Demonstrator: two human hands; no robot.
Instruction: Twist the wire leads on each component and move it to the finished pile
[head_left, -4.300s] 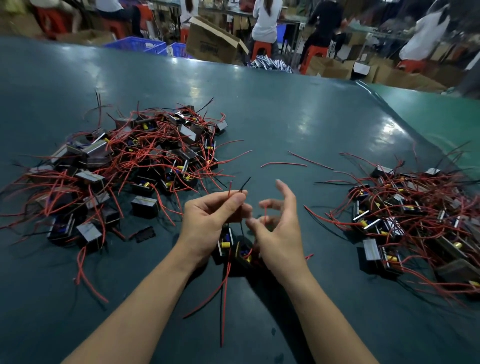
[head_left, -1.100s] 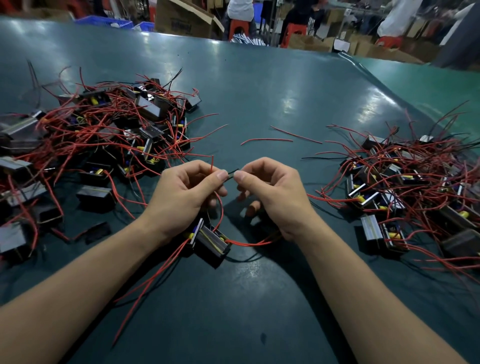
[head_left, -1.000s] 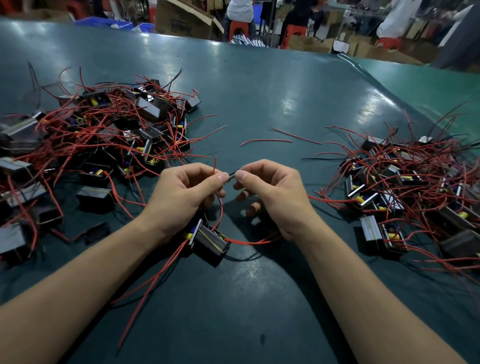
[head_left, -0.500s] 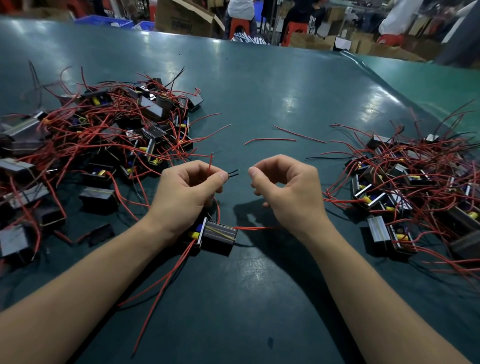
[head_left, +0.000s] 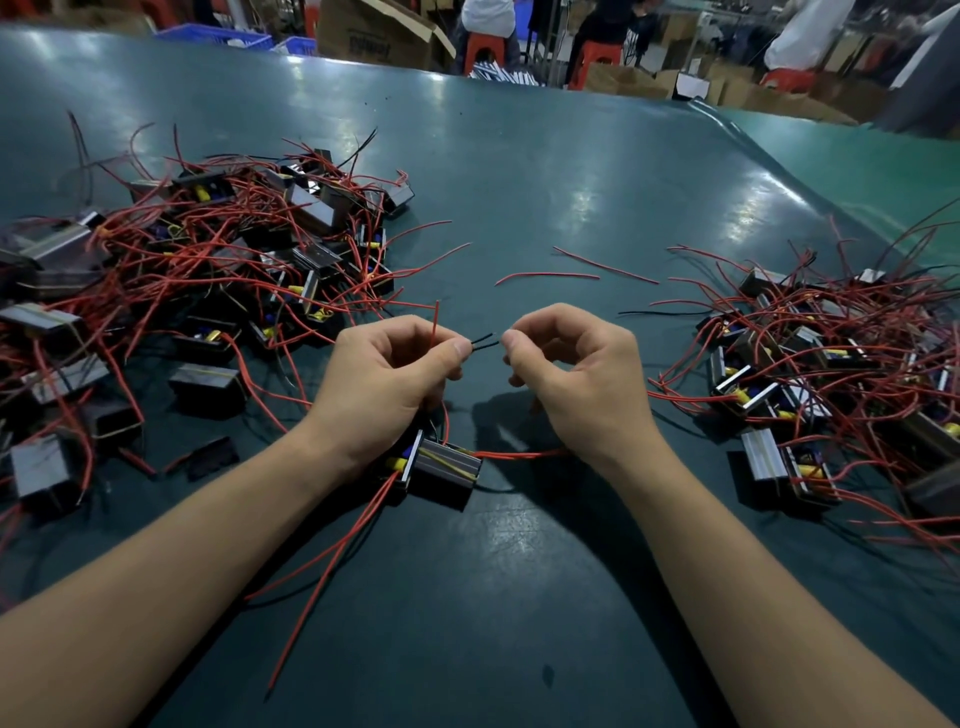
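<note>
Now my left hand (head_left: 384, 384) pinches two black lead ends (head_left: 484, 340), and the component (head_left: 441, 467) sits just below that grip.

Its dark body rests on the table (head_left: 519, 171) under the heel of my left hand, with red leads (head_left: 332, 556) trailing from it toward me and one running under my right wrist. My right hand (head_left: 576, 374) is curled, fingertip to thumb, just beside the black ends; I cannot tell whether it touches them. Left of the component lies one tangled pile (head_left: 208, 280), right of it another pile (head_left: 821, 374). Beyond the table stand cardboard boxes (head_left: 374, 31) and red stools (head_left: 483, 49).
</note>
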